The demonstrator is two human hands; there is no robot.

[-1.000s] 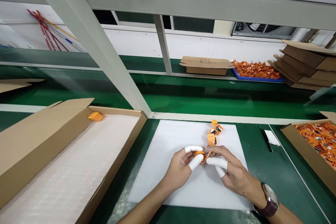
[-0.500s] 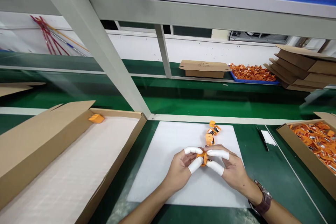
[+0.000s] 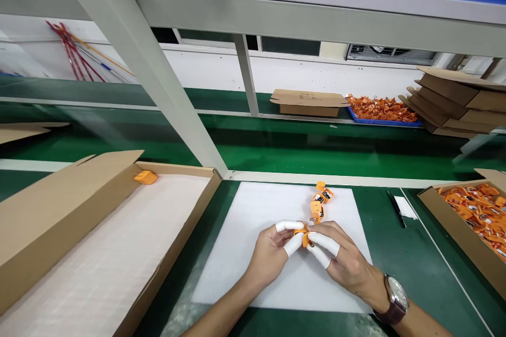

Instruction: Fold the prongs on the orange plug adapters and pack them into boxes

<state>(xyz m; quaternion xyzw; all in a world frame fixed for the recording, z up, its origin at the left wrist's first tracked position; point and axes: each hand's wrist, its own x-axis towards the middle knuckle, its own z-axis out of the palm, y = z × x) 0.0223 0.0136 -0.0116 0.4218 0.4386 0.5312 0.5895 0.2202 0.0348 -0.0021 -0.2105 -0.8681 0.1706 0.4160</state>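
Observation:
A small orange plastic part (image 3: pixel 305 238) is pinched between both hands, low over the white foam sheet (image 3: pixel 245 253). My left hand (image 3: pixel 271 253) grips its left side with thumb and forefinger in white finger cots. On the right side, my right hand (image 3: pixel 342 255), also with white finger cots, closes on the same part; its fingers hide some of it. Just beyond the fingertips lies a short line of similar orange parts (image 3: pixel 317 206) with black and silver bits inside.
An open cardboard box (image 3: pixel 190 221) with a white liner stands left, with one orange piece (image 3: pixel 146 177) in its far corner. At right are a black pen (image 3: pixel 397 209), a white slip (image 3: pixel 405 207) and a carton of orange parts (image 3: pixel 474 210). A slanted metal post (image 3: pixel 158 73) rises behind the box.
My right hand has rolled over, bringing the watch face into view, and its fingers have shifted slightly left and down on the orange part. The part has turned a little; my left hand stays nearly still.

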